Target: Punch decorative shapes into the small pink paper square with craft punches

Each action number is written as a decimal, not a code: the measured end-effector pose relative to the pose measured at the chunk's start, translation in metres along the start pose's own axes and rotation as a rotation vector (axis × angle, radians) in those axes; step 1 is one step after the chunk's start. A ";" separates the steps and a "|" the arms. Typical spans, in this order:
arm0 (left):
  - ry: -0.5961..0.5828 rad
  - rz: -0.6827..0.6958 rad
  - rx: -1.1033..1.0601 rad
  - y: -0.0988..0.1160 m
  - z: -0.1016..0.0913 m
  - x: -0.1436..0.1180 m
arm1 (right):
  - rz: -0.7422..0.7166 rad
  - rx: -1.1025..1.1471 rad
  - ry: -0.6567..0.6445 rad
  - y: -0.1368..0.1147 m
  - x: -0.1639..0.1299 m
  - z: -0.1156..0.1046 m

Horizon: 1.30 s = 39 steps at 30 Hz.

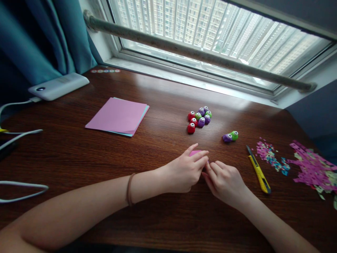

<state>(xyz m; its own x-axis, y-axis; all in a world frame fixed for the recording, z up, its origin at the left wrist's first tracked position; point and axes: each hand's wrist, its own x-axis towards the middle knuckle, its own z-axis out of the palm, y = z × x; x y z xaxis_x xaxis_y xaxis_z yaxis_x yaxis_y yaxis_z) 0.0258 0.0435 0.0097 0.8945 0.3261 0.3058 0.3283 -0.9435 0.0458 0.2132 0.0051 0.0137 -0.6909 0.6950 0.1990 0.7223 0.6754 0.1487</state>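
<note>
Hands on pink paper

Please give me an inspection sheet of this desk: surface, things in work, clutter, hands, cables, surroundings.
Surface: dark wooden desk, glossy, under a window.
Things in work: small pink paper piece lying on the desk, partly hidden by the fingers.
Clutter: stack of pink paper; cluster of small paper punches; two more punches apart; yellow utility knife; paper scraps at the right.
Hands: left hand on the pink piece; right hand beside it, fingertips meeting; grip cannot be told.
Cables: white cables at the left edge, one running to a white device.
Surroundings: teal curtain, window rail.
</note>
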 end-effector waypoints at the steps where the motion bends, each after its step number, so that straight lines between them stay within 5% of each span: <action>1: -0.002 0.000 0.000 0.000 0.000 0.000 | 0.000 -0.002 0.000 0.000 0.000 0.000; 10: 0.010 -0.012 0.001 0.000 0.004 -0.002 | 0.013 0.032 0.032 -0.001 -0.002 0.005; 23: 0.010 -0.156 -0.322 -0.012 0.020 -0.015 | 0.163 0.236 0.205 0.000 -0.011 0.018; 29: 0.057 -0.248 -0.337 -0.012 0.022 -0.015 | 0.342 0.410 0.155 0.004 -0.010 0.020; 34: -0.033 -0.291 -0.321 -0.013 0.022 -0.014 | 0.419 0.537 0.002 0.013 -0.011 0.024; 39: -0.065 -0.287 -0.293 -0.013 0.021 -0.014 | 0.601 0.653 0.081 0.032 -0.012 0.021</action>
<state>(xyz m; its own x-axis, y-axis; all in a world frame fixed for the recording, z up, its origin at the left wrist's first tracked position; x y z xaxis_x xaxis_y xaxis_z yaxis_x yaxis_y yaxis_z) 0.0159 0.0524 -0.0154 0.7997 0.5725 0.1809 0.4752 -0.7877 0.3921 0.2439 0.0242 -0.0043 -0.1788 0.9744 0.1366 0.7830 0.2250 -0.5799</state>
